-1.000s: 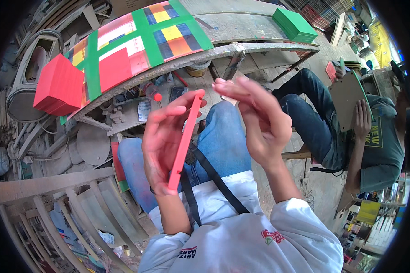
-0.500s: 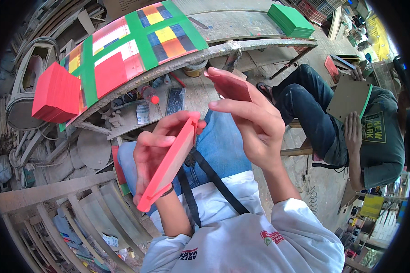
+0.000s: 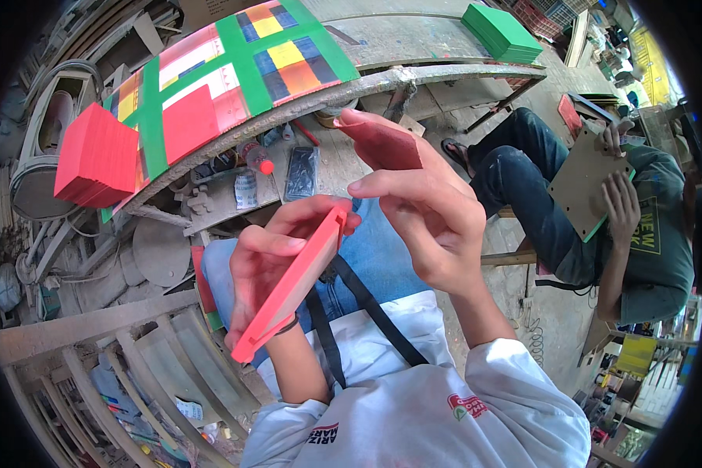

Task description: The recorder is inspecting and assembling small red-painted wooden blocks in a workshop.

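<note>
My left hand (image 3: 261,253) grips a flat red-edged board (image 3: 292,288) with a paler, greyish face, tilted on edge above my lap. Its thumb lies along the near side while the fingers curl behind. Just to the right, my right hand (image 3: 448,214) is raised with a dark red flexible sheet (image 3: 382,144), which looks like sandpaper, pressed against its fingers. The index finger points toward the board's upper end, with a small gap between them. The sheet does not touch the board.
On the bench ahead lie a stack of red boards (image 3: 93,160), a green-and-coloured printed sheet (image 3: 238,101) and a stack of green boards (image 3: 503,35). Below it are a red-capped bottle (image 3: 255,156) and a dark packet (image 3: 301,173). At right a seated person holds a brown board (image 3: 589,183).
My right hand and the red sheet have shifted slightly left. The board in my left hand has moved a little. The other person has tilted the brown board and moved a hand across it.
</note>
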A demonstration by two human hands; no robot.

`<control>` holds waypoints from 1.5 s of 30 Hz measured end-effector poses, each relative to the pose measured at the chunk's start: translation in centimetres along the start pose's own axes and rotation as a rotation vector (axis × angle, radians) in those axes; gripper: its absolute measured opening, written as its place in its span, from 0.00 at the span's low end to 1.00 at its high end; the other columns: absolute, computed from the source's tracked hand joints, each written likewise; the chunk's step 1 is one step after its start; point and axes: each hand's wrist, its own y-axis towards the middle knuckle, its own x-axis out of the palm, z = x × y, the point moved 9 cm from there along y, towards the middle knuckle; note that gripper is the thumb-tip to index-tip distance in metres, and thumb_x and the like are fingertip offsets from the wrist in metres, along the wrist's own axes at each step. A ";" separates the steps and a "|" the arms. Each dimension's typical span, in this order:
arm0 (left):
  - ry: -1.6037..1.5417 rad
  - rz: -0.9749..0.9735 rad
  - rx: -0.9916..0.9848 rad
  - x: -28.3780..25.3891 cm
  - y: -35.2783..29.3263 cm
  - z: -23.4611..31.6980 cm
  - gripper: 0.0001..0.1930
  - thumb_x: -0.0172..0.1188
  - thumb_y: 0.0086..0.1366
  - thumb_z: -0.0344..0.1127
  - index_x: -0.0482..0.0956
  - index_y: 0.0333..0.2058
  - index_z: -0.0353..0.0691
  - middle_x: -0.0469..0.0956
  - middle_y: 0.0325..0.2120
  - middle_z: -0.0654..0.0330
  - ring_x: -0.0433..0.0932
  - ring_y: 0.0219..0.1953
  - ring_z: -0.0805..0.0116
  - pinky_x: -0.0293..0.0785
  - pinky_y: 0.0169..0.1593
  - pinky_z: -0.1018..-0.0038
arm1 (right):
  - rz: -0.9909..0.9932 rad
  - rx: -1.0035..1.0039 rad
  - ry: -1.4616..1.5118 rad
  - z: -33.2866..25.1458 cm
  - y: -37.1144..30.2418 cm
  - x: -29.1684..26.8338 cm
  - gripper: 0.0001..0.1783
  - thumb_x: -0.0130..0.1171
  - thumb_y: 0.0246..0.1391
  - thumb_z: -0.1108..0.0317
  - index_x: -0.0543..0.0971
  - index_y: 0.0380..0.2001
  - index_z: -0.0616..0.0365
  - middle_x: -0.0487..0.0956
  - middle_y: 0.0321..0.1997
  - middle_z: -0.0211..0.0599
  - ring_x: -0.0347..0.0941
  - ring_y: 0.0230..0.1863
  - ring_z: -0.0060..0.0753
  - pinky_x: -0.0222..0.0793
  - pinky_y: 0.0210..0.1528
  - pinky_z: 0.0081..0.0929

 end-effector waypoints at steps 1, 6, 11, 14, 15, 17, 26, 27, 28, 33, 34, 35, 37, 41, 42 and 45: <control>-0.001 0.000 0.000 -0.1 0.1 0.0 0.50 0.66 0.42 0.70 0.66 0.54 0.34 0.54 0.57 0.26 0.61 0.59 0.32 0.60 0.59 0.43 | 0.000 0.001 0.000 0.0 0.0 0.1 0.19 0.48 0.42 0.89 0.80 0.36 0.65 0.69 0.59 0.57 0.68 0.60 0.51 0.62 0.61 0.37; 0.031 -0.087 0.065 0.8 0.3 0.6 0.51 0.67 0.42 0.69 0.65 0.54 0.33 0.53 0.58 0.26 0.62 0.58 0.31 0.60 0.59 0.43 | -0.019 -0.026 -0.007 -0.3 0.2 0.4 0.20 0.48 0.39 0.90 0.81 0.35 0.64 0.68 0.60 0.57 0.68 0.60 0.52 0.62 0.61 0.37; 0.019 -0.102 0.120 1.6 0.9 0.9 0.51 0.67 0.42 0.70 0.65 0.54 0.32 0.53 0.58 0.26 0.61 0.59 0.32 0.61 0.59 0.45 | -0.031 -0.039 -0.001 0.1 0.1 0.5 0.20 0.49 0.37 0.89 0.81 0.34 0.63 0.67 0.60 0.56 0.67 0.60 0.52 0.62 0.62 0.39; 0.042 -0.102 0.119 1.4 0.9 1.1 0.52 0.66 0.42 0.71 0.65 0.53 0.32 0.54 0.57 0.25 0.61 0.59 0.32 0.61 0.59 0.45 | -0.046 -0.054 -0.013 -0.3 0.1 0.5 0.20 0.49 0.36 0.89 0.82 0.34 0.62 0.67 0.60 0.56 0.67 0.61 0.52 0.61 0.62 0.40; 0.061 -0.108 0.120 1.4 0.9 1.1 0.52 0.66 0.41 0.72 0.65 0.53 0.32 0.54 0.57 0.25 0.61 0.60 0.33 0.61 0.59 0.45 | -0.055 -0.067 -0.025 -0.5 0.1 0.5 0.20 0.49 0.35 0.88 0.82 0.34 0.62 0.67 0.60 0.56 0.67 0.61 0.53 0.61 0.62 0.40; 0.036 -0.107 0.134 1.3 1.0 1.1 0.52 0.65 0.41 0.72 0.66 0.53 0.32 0.54 0.57 0.25 0.61 0.59 0.33 0.61 0.59 0.46 | -0.049 -0.078 -0.013 -0.7 0.1 0.4 0.21 0.49 0.35 0.88 0.82 0.34 0.62 0.67 0.60 0.57 0.66 0.61 0.53 0.61 0.62 0.40; 0.043 -0.103 0.131 1.3 1.0 1.1 0.52 0.64 0.41 0.74 0.66 0.53 0.33 0.55 0.56 0.24 0.62 0.59 0.35 0.62 0.59 0.47 | -0.069 -0.080 -0.016 -0.9 0.0 0.7 0.19 0.48 0.36 0.89 0.81 0.33 0.65 0.64 0.60 0.67 0.63 0.62 0.61 0.58 0.64 0.47; 0.053 -0.109 0.131 1.4 1.0 1.1 0.52 0.64 0.41 0.74 0.66 0.53 0.33 0.55 0.56 0.24 0.62 0.59 0.35 0.62 0.59 0.47 | -0.059 -0.082 0.010 -0.9 0.0 0.6 0.19 0.48 0.36 0.89 0.81 0.32 0.66 0.63 0.60 0.67 0.63 0.62 0.61 0.58 0.64 0.47; 0.053 -0.108 0.131 1.5 1.0 1.1 0.52 0.64 0.41 0.74 0.66 0.53 0.33 0.55 0.56 0.24 0.62 0.59 0.35 0.62 0.59 0.47 | -0.059 -0.082 0.011 -0.9 0.0 0.6 0.19 0.48 0.36 0.89 0.81 0.32 0.66 0.63 0.60 0.67 0.63 0.62 0.61 0.58 0.64 0.47; 0.057 -0.066 0.147 1.5 0.8 1.1 0.53 0.63 0.40 0.75 0.66 0.53 0.33 0.55 0.56 0.24 0.63 0.59 0.35 0.63 0.58 0.48 | -0.060 -0.094 -0.056 -0.8 0.0 0.5 0.22 0.47 0.34 0.89 0.82 0.33 0.63 0.65 0.61 0.58 0.66 0.61 0.56 0.62 0.62 0.43; 0.057 -0.067 0.147 1.4 0.8 1.1 0.53 0.63 0.40 0.75 0.66 0.53 0.33 0.55 0.56 0.24 0.63 0.59 0.35 0.63 0.58 0.48 | -0.060 -0.094 -0.057 -0.7 0.0 0.5 0.22 0.47 0.34 0.89 0.82 0.33 0.63 0.65 0.61 0.58 0.66 0.61 0.56 0.62 0.62 0.43; 0.042 -0.084 0.139 1.3 0.9 1.0 0.53 0.63 0.40 0.75 0.66 0.53 0.33 0.55 0.56 0.24 0.63 0.58 0.35 0.63 0.58 0.48 | -0.042 -0.109 -0.022 -0.8 -0.1 0.4 0.22 0.47 0.33 0.89 0.82 0.33 0.63 0.65 0.61 0.58 0.66 0.61 0.56 0.62 0.62 0.43; 0.029 -0.100 0.130 1.3 0.9 0.9 0.53 0.63 0.40 0.75 0.66 0.53 0.33 0.55 0.56 0.24 0.63 0.58 0.34 0.63 0.58 0.48 | -0.026 -0.123 0.017 -0.9 -0.1 0.3 0.22 0.47 0.33 0.90 0.82 0.33 0.63 0.66 0.60 0.59 0.66 0.61 0.56 0.62 0.62 0.43; 0.020 -0.096 0.141 1.5 1.0 0.9 0.53 0.63 0.40 0.75 0.66 0.53 0.33 0.56 0.56 0.24 0.64 0.58 0.35 0.63 0.58 0.47 | -0.024 -0.117 -0.031 -1.0 0.1 0.3 0.20 0.48 0.35 0.89 0.82 0.33 0.64 0.64 0.60 0.63 0.65 0.61 0.59 0.61 0.62 0.45; 0.018 -0.095 0.145 1.5 1.0 0.9 0.53 0.63 0.40 0.75 0.67 0.53 0.33 0.56 0.56 0.24 0.64 0.58 0.35 0.63 0.58 0.47 | -0.042 -0.115 -0.049 -1.0 0.1 0.5 0.18 0.48 0.37 0.89 0.81 0.32 0.65 0.63 0.61 0.66 0.65 0.61 0.61 0.60 0.63 0.47; 0.030 -0.092 0.130 1.3 1.0 0.9 0.53 0.63 0.40 0.75 0.67 0.53 0.32 0.56 0.56 0.24 0.64 0.58 0.34 0.63 0.58 0.47 | -0.043 -0.141 -0.013 -0.9 -0.2 0.4 0.18 0.48 0.37 0.89 0.81 0.32 0.66 0.64 0.60 0.66 0.64 0.61 0.61 0.60 0.63 0.48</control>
